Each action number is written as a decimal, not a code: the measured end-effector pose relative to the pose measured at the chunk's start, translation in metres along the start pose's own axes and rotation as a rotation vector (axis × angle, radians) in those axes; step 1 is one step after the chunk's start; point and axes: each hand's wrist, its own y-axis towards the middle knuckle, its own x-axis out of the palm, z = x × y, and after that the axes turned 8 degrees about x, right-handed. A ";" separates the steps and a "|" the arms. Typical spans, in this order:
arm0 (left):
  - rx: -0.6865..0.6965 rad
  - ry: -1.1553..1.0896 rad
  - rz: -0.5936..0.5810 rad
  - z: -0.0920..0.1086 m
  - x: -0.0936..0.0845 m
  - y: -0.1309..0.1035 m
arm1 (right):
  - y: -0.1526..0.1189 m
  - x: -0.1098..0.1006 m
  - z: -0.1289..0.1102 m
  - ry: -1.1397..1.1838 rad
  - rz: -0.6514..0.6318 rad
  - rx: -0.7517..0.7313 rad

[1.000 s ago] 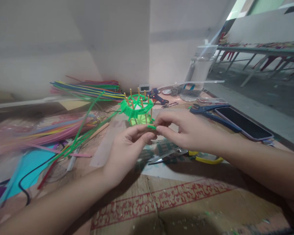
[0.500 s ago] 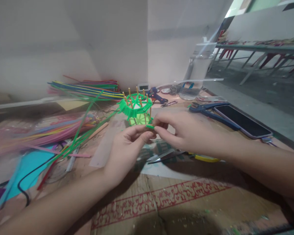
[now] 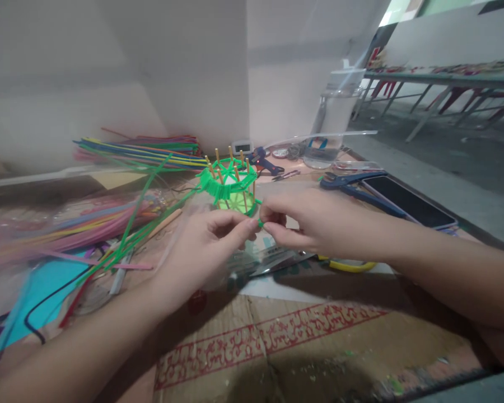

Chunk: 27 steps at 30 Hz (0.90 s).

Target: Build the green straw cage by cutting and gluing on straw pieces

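A small green piece (image 3: 260, 223) shows between my two hands, in front of a green round frame (image 3: 231, 182) with upright wooden sticks. My left hand (image 3: 212, 240) is closed, thumb and index finger pinched at the piece's left end. From the right, my right hand (image 3: 302, 221) pinches the same piece between thumb and fingertips. Most of the piece is covered by the fingers. Scissors with a yellow handle (image 3: 350, 265) lie below my right hand, on a white sheet.
Coloured pipe cleaners (image 3: 143, 151) and plastic-wrapped strips (image 3: 88, 226) lie at the left. Behind the frame is a blue glue gun (image 3: 265, 162). A water bottle (image 3: 334, 120), blue pliers (image 3: 361, 190) and a phone (image 3: 409, 201) stand or lie at the right.
My fingertips have come closer together, and less of the green piece shows between them. My left hand has turned slightly. The whole view has shifted a little.
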 end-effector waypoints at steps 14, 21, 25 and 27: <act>0.015 -0.032 0.245 0.007 -0.004 -0.005 | -0.006 -0.010 -0.004 0.269 0.161 0.052; 0.028 -0.041 0.243 0.006 -0.005 -0.003 | -0.006 -0.008 -0.003 0.280 0.184 0.049; 0.020 -0.039 0.233 0.004 -0.005 -0.003 | -0.004 -0.009 0.001 0.227 0.192 0.060; 0.024 -0.032 0.226 0.003 -0.004 -0.003 | -0.003 -0.009 0.002 0.196 0.194 0.065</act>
